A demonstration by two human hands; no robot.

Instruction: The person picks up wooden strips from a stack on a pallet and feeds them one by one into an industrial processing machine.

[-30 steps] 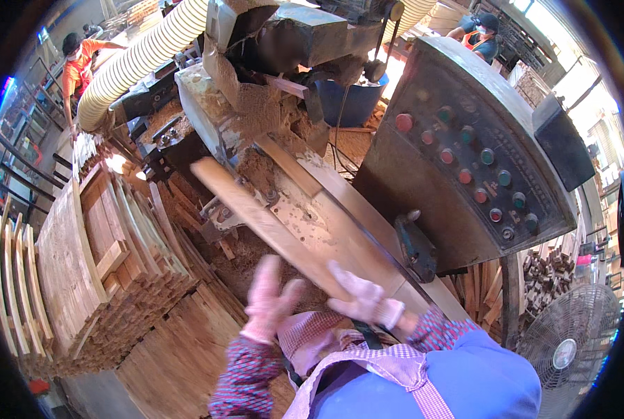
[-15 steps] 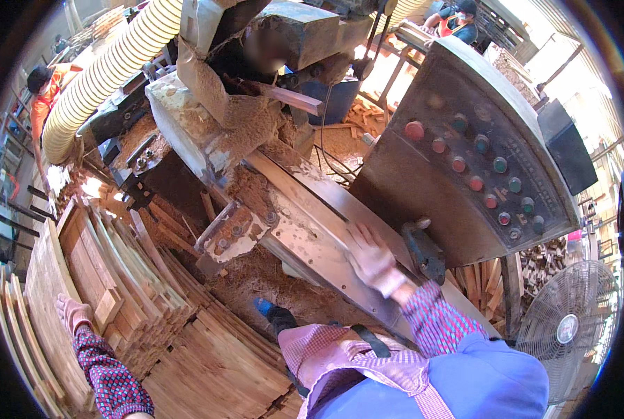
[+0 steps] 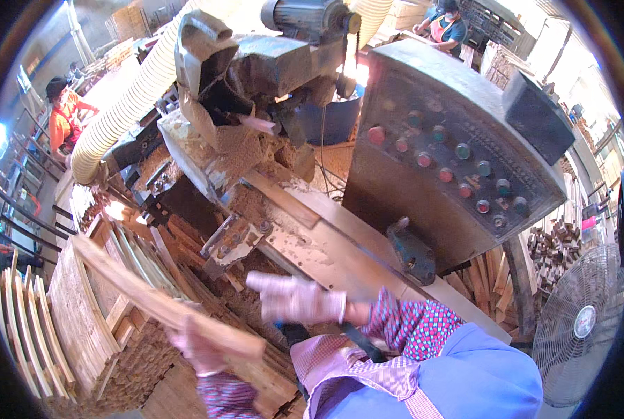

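Observation:
A long wooden strip point(image 3: 162, 290) slants across the lower left, above the stacked boards. My gloved left hand point(image 3: 199, 347) grips it near its closer end. My gloved right hand point(image 3: 291, 297) is above the gap beside the machine bed point(image 3: 347, 255). It is smeared by motion, holds nothing, and its fingers reach out toward the held strip. Another wooden strip point(image 3: 284, 199) lies along the bed, its far end running under the sawdust-covered machine head point(image 3: 235, 150).
Stacked boards point(image 3: 82, 307) stand at the left. A control panel point(image 3: 444, 160) with red and green buttons rises right of the bed. A fan point(image 3: 577, 325) is at the lower right; a ribbed hose point(image 3: 127, 98) curves along the upper left. Two people work farther back.
My left hand has lifted a wooden strip off the stack and swung it right. My right hand has left the bed and moved left. The strip on the bed has gone farther into the machine.

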